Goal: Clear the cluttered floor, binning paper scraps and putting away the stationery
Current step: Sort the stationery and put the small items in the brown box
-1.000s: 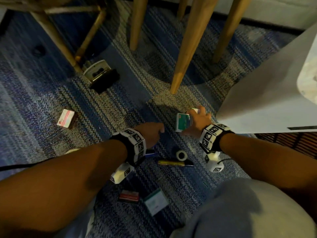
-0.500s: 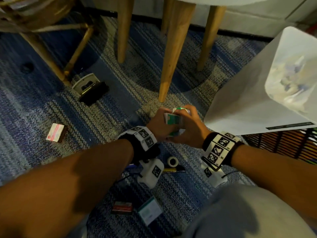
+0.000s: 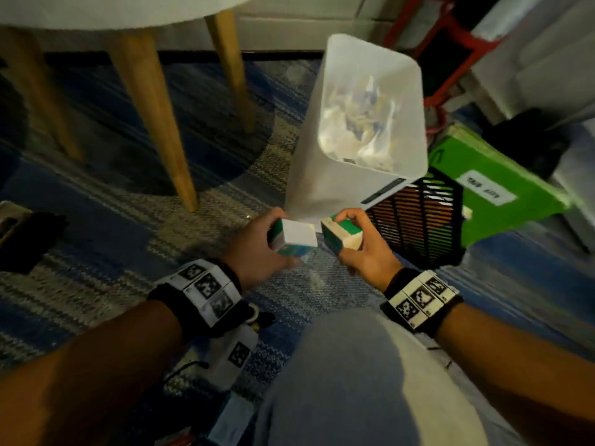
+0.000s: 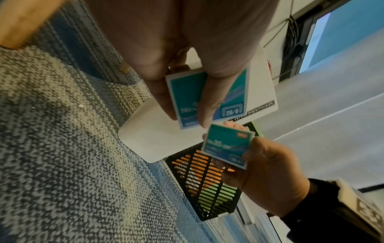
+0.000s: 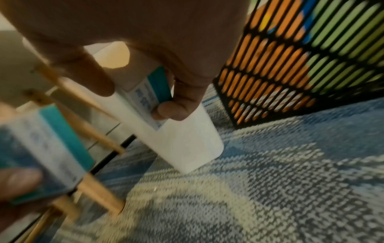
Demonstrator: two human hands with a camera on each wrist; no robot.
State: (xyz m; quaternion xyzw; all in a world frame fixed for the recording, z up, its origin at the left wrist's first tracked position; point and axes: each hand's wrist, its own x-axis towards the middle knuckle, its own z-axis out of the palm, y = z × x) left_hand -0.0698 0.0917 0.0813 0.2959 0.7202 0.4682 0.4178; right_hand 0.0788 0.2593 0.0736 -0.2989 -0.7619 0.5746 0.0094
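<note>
Two staple boxes are held side by side above the carpet (image 3: 135, 220): the left box (image 3: 294, 238) in the left hand (image 3: 257, 249), the right box (image 3: 341, 235) in the right hand (image 3: 363, 249), their near corners just apart. The bin (image 3: 325, 175) is placed directly beyond the hands, crumpled paper (image 3: 360, 123) lying in it. A slatted crate (image 3: 415, 226) is set touching the bin's right side, with a folder (image 3: 492, 185) behind it. Desk legs (image 3: 154, 101) are planted left of the bin. A knee (image 3: 354, 381) is seen nearest, below the hands.
</note>
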